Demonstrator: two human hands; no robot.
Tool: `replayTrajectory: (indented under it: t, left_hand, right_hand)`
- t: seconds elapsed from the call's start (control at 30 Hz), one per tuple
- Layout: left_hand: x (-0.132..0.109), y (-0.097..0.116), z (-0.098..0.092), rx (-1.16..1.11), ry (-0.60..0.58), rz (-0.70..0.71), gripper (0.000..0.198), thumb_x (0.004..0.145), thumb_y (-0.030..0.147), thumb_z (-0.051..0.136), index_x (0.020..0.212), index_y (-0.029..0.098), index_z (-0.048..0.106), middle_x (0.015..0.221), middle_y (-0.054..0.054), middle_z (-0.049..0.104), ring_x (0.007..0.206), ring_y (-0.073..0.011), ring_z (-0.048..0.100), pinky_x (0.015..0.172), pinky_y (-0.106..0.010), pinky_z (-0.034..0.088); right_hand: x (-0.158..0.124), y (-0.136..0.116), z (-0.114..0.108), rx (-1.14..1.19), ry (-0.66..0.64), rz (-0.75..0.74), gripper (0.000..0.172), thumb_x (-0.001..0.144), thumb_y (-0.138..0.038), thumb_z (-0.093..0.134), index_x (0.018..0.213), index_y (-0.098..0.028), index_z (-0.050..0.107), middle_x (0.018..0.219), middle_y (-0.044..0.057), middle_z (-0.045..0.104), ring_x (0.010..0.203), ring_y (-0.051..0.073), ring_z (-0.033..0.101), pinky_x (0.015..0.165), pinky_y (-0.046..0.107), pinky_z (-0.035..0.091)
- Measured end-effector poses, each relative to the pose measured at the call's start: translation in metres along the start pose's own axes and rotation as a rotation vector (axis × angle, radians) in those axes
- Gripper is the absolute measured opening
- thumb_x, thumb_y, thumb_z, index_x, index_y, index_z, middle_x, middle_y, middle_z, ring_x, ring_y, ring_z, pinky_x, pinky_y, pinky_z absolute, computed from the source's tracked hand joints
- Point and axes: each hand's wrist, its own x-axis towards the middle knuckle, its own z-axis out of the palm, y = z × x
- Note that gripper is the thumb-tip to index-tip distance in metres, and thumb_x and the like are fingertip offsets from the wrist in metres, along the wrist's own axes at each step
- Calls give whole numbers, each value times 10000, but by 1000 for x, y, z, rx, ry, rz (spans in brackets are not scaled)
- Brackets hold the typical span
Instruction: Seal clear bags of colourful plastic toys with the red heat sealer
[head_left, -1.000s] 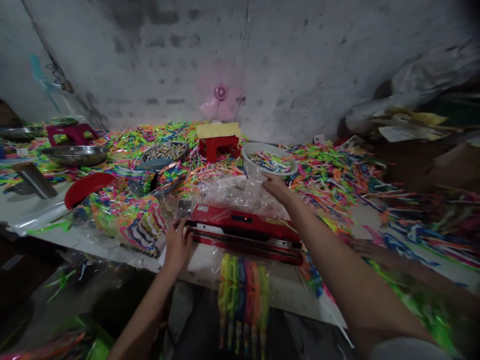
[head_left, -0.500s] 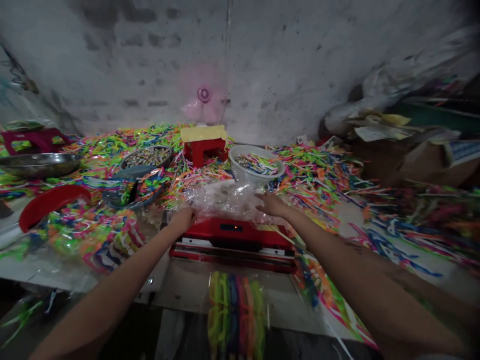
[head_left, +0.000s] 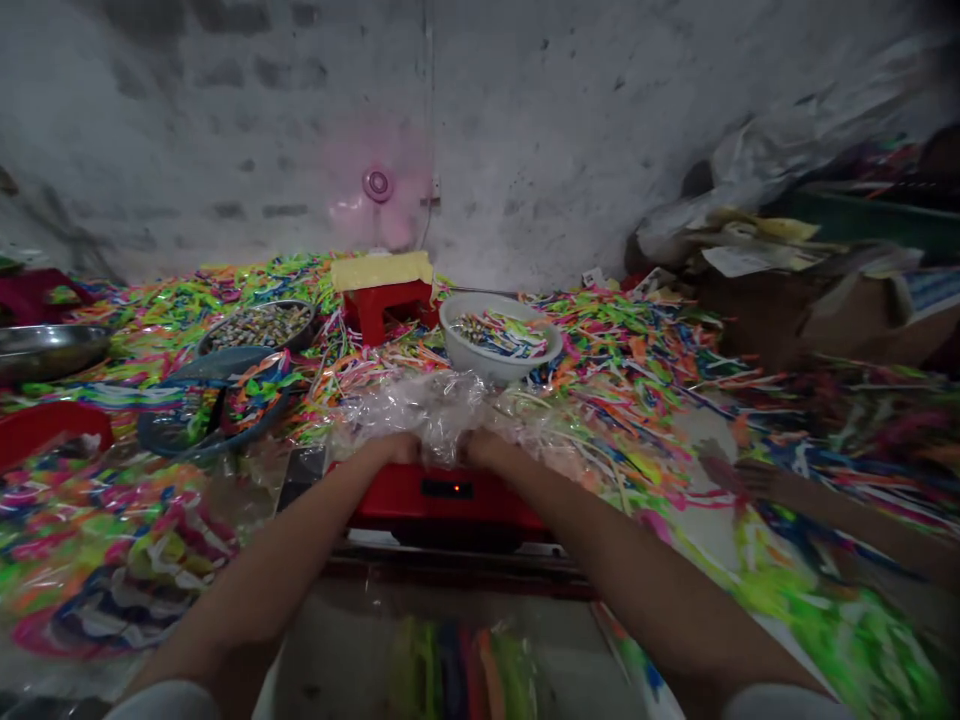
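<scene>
Both my hands reach forward over a red heat sealer [head_left: 442,500] to a heap of clear plastic bags [head_left: 442,405] behind it. My left hand [head_left: 396,448] and my right hand [head_left: 480,447] sit side by side at the near edge of the heap, touching the plastic. Their fingers are tucked into the crumpled film and are blurred, so the grip is unclear. In front of the sealer lies a clear bag of coloured plastic pieces [head_left: 457,670], blurred.
A white bowl [head_left: 499,345] of coloured pieces stands behind the bags, beside a red stool [head_left: 386,300] and a pink fan [head_left: 377,190]. Metal bowls [head_left: 255,325] and a filled bag [head_left: 105,560] lie left. Another person's hand [head_left: 739,478] rests at right. Coloured pieces cover the table.
My left hand left the sealer's front and moved up to the bag heap. My right hand drew back from the white bowl to the same heap. The view shifted right and nearer.
</scene>
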Motion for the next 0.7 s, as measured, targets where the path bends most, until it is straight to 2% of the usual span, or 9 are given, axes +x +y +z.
replayTrajectory:
  t: [0.1,0.17,0.27,0.33,0.43,0.5,0.57,0.63,0.7]
  left_hand:
    - [0,0,-11,-33,-6,-50,185,441,65,678,475,240,631,484,-6,637,462,-201,552,561,-309,492]
    - [-5,6,-22,-59,35,-64,129,512,114,661,513,242,642,489,-2,632,498,-202,568,602,-304,501]
    - [-25,24,-39,-71,80,-90,86,570,145,644,581,227,671,577,-20,677,630,-212,616,711,-288,493]
    - [-52,42,-49,-17,76,-113,86,598,151,653,650,203,698,703,-50,722,760,-232,646,792,-286,469]
    - [-117,67,-56,246,110,-92,113,728,234,623,772,184,714,867,-81,735,891,-249,650,849,-292,429]
    - [-171,74,-49,389,142,-124,254,848,370,527,772,184,683,802,-80,710,804,-238,642,779,-302,430]
    - [-224,70,-30,338,134,-204,442,897,537,423,703,193,623,678,-55,653,695,-223,611,697,-303,428]
    - [-265,55,1,126,140,-286,514,855,650,414,708,195,604,640,-40,624,641,-219,592,639,-305,437]
    - [-289,39,35,-151,218,-357,534,769,690,534,880,182,657,829,-69,703,740,-237,637,668,-315,485]
  right_hand:
    - [1,1,-9,0,-129,-1,222,767,-196,702,966,-136,780,1046,138,747,932,277,694,840,340,526]
    - [-1,1,-19,29,-178,-24,242,798,-192,671,1017,-165,771,1055,101,750,935,254,691,863,327,520]
    - [-7,1,-37,123,-218,-53,378,875,-201,597,1248,-206,661,1144,48,726,900,172,687,827,242,515]
    - [-14,5,-51,230,-188,-28,440,902,-179,554,1342,-181,569,1197,63,700,872,146,680,772,212,510]
    - [-35,15,-70,298,-30,31,333,865,-120,560,1185,-126,651,1146,92,707,913,171,659,774,224,481]
    - [-65,19,-78,285,154,51,220,854,-127,561,1025,-123,699,1050,93,721,919,191,642,785,247,458]
    - [-111,16,-76,341,374,73,169,876,-193,539,927,-143,691,899,69,715,811,182,628,728,256,443]
    - [-169,3,-58,480,539,112,219,910,-323,509,842,-173,653,710,27,656,644,159,576,617,249,413]
    - [-226,-17,-23,634,542,208,372,925,-505,464,767,-199,606,618,6,600,561,154,536,549,253,389]
